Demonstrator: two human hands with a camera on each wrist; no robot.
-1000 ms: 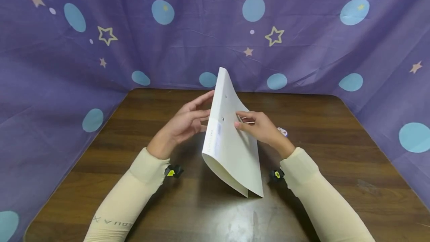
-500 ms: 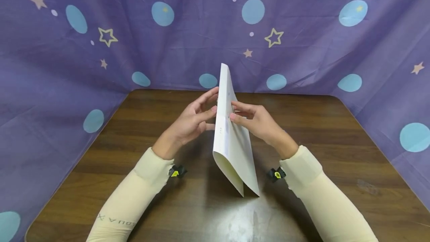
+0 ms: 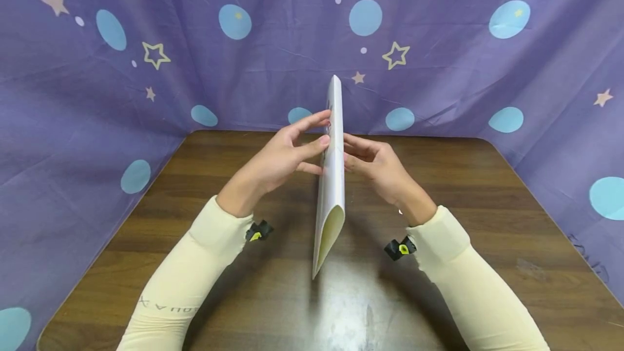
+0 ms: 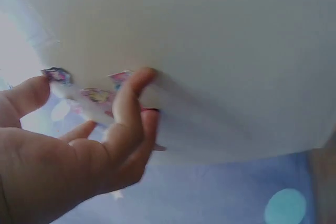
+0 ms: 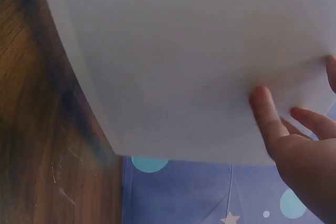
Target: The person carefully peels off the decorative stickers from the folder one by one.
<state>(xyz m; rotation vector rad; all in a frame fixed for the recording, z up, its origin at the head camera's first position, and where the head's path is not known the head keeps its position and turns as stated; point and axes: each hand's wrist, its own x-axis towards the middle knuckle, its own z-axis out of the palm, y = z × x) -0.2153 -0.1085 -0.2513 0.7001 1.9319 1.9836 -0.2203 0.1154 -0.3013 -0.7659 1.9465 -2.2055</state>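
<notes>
A white file folder [image 3: 336, 177] stands on edge between my hands, spine up and facing me, its covers bowed apart at the near end. My left hand [image 3: 280, 158] touches the left cover with spread fingers and thumb close to the spine. Small colourful sticker-like pictures [image 4: 97, 95] lie on that cover around these fingers. On the other side, the fingertips and thumb of my right hand [image 3: 382, 169] press against the right cover [image 5: 157, 66], which is plain white. Neither hand wraps around the folder; it is held between the two.
Below is a brown wood-grain table [image 3: 219, 280]. A purple curtain [image 3: 273, 69] with stars and blue dots hangs behind and along both sides. A tiny white object [image 3: 400, 212] peeks out beside my right wrist.
The folder has swung so its spine faces me and its lower edges have shifted left. Its top has moved right and upward, and both hands have moved along with it.
</notes>
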